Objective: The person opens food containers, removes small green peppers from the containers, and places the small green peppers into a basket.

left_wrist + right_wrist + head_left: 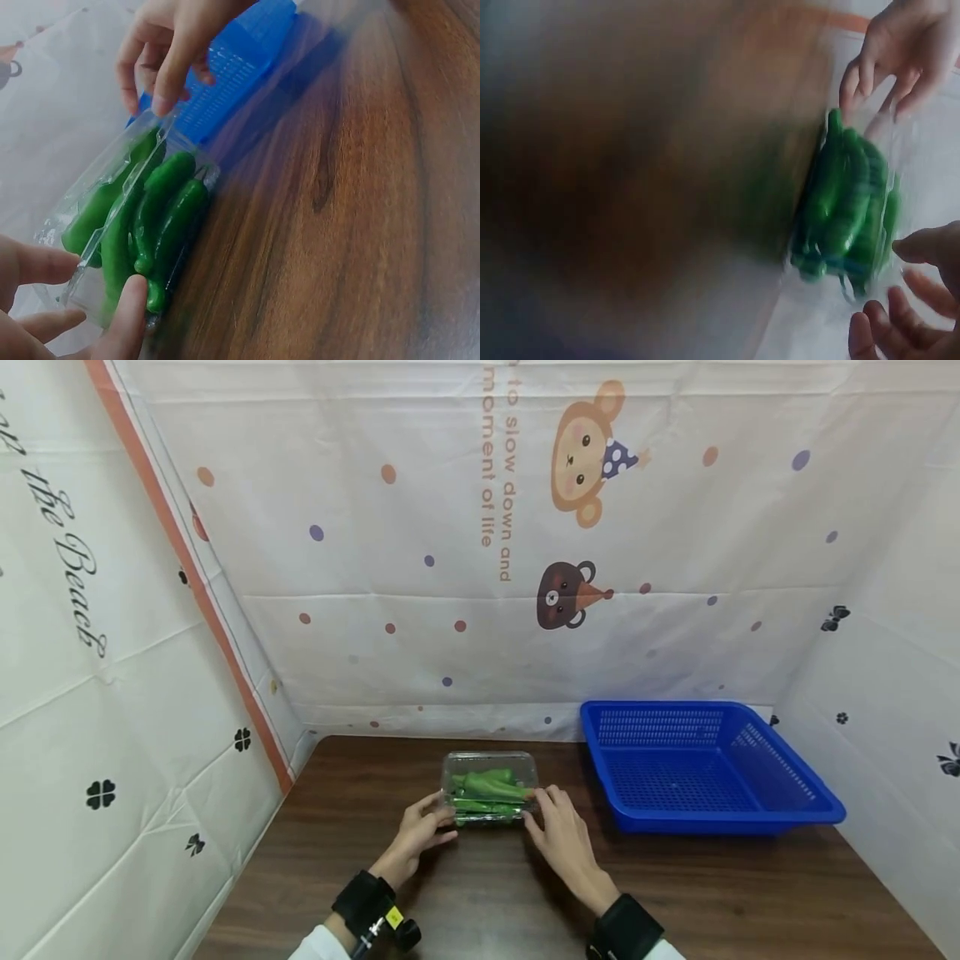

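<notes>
A clear plastic clamshell box [489, 760] of long green peppers [112, 247] sits on the wooden table, its lid lying over them. My left hand [422, 832] is at the box's left end. Its index fingertip touches the lid's edge, and its thumb is spread out at the near corner. At the right end is my right hand [562, 839], thumb by the near corner and loosely bent fingers along the side. In the right wrist view, the right fingertips [861, 330] show right at the box's end, apart from the thumb.
A blue perforated plastic basket [705, 822] stands at the back right of the table [480, 902]. White printed cloth [420, 443] hangs behind and along both sides. Each wrist wears a black band [363, 902].
</notes>
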The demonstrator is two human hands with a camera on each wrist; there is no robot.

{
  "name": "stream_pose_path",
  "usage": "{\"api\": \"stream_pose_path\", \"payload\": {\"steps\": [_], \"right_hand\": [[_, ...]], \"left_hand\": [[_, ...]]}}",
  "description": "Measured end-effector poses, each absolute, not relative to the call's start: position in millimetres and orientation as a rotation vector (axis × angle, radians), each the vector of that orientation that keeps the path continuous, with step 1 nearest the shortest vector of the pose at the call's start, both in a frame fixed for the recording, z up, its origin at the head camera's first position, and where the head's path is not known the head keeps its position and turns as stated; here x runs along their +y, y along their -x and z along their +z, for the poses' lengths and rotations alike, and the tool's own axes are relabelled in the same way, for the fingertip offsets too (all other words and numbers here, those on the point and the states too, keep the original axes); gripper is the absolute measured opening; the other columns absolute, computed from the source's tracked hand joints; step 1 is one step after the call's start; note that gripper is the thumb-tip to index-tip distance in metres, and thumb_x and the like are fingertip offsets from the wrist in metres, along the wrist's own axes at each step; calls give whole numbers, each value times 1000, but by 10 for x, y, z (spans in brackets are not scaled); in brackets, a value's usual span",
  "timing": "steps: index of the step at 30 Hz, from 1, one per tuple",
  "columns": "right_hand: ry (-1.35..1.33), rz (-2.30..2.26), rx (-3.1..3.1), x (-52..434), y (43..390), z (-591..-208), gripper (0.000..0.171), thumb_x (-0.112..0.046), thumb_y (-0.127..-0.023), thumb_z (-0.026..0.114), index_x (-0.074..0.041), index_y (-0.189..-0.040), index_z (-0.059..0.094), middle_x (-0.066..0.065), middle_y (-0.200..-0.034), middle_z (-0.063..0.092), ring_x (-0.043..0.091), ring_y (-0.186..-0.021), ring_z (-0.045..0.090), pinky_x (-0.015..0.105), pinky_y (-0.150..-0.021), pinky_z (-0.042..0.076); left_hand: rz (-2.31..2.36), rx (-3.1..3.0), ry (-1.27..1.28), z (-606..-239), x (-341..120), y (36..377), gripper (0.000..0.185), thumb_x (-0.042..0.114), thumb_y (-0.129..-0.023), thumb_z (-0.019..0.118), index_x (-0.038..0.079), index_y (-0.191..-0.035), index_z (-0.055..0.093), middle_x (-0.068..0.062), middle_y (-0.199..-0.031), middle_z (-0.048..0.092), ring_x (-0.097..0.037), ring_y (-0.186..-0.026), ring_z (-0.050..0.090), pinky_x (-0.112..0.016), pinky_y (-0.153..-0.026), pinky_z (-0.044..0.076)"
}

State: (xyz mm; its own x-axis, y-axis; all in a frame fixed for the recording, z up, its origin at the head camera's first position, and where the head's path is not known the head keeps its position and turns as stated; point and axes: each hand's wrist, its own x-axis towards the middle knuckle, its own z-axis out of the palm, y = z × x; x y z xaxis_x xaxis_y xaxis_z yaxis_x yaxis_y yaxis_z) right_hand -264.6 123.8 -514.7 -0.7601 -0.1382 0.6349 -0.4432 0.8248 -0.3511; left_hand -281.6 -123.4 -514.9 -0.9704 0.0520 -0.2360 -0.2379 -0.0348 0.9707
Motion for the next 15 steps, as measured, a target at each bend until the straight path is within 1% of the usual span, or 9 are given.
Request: {"api": "stream_pose_path", "payload": {"steps": [2, 3, 5, 8, 12, 15], "right_hand": [[-496, 563, -2376, 1277, 2690, -5115, 25, -8, -82, 86, -13, -101, 71, 1, -91, 63, 16, -81, 60, 27, -58, 52], [-533, 527, -2375, 1296, 2712, -5095, 23, -8, -81, 86, -13, -97, 71, 0, -91, 64, 17, -82, 61, 28, -60, 54], [-599, 468, -2380, 1333, 2751, -5055, 21, -7, -80, 87, -14, -92, 70, -2, -89, 64, 16, -82, 63, 29, -62, 56], [-675, 413, -2383, 1359, 2782, -5013, 21, -5, -78, 87, -13, -85, 69, -3, -82, 63, 14, -78, 62, 29, -63, 56], [-713, 388, -2374, 1389, 2801, -5018, 19, -1, -78, 86, -11, -84, 71, -3, -80, 64, 15, -77, 64, 29, -63, 58], [-709, 381, -2356, 1418, 2814, -5040, 18, 0, -77, 85, -9, -84, 72, -1, -81, 66, 17, -78, 66, 31, -64, 59]], "left_hand": [[2118, 2030, 212, -5136, -1232, 2832, 63, 9, -100, 61, -5, -155, 35, -31, -137, 54, -42, -125, 60, -37, -91, 64], [2118, 2031, 215, -5131, -1234, 2839, 62, 8, -100, 61, -5, -156, 35, -32, -139, 52, -41, -125, 60, -37, -93, 63], [2120, 2032, 228, -5125, -1239, 2853, 61, 8, -100, 60, -5, -155, 36, -33, -143, 48, -39, -125, 61, -39, -97, 62], [2126, 2023, 224, -5129, -1252, 2854, 62, 7, -101, 59, -6, -156, 34, -35, -150, 40, -41, -130, 58, -41, -103, 58], [2141, 2000, 210, -5159, -1255, 2848, 62, 7, -101, 58, -7, -156, 32, -36, -153, 37, -44, -135, 53, -43, -106, 56], [2147, 1991, 213, -5174, -1247, 2854, 62, 6, -100, 58, -8, -155, 33, -35, -152, 38, -44, -135, 53, -43, -107, 56]]}}
